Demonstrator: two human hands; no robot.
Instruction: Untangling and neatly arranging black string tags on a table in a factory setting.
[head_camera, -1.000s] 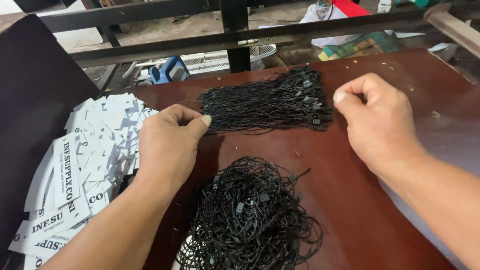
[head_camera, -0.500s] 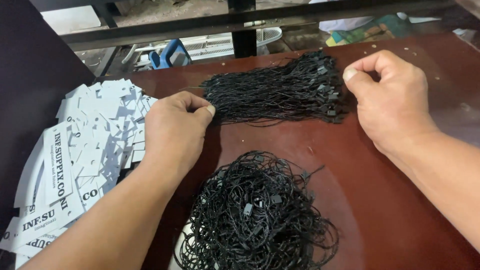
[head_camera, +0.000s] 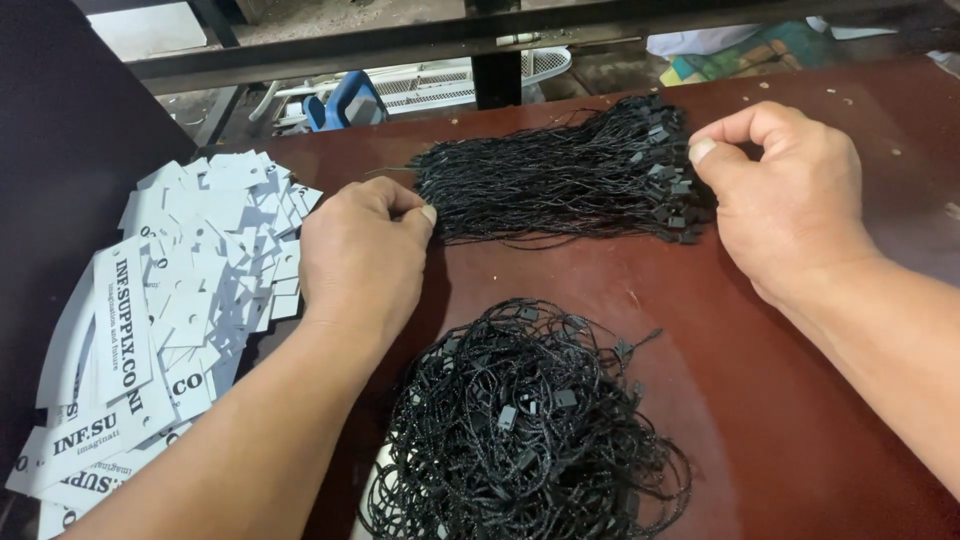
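Between left hand and right hand, both pinching, cords lie straightened; nearer tangle remains unsorted.

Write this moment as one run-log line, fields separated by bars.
left hand: pinching left end of straight cord bundle | right hand: pinching its right end | tangled cord pile: nearer, untouched | white tags: left
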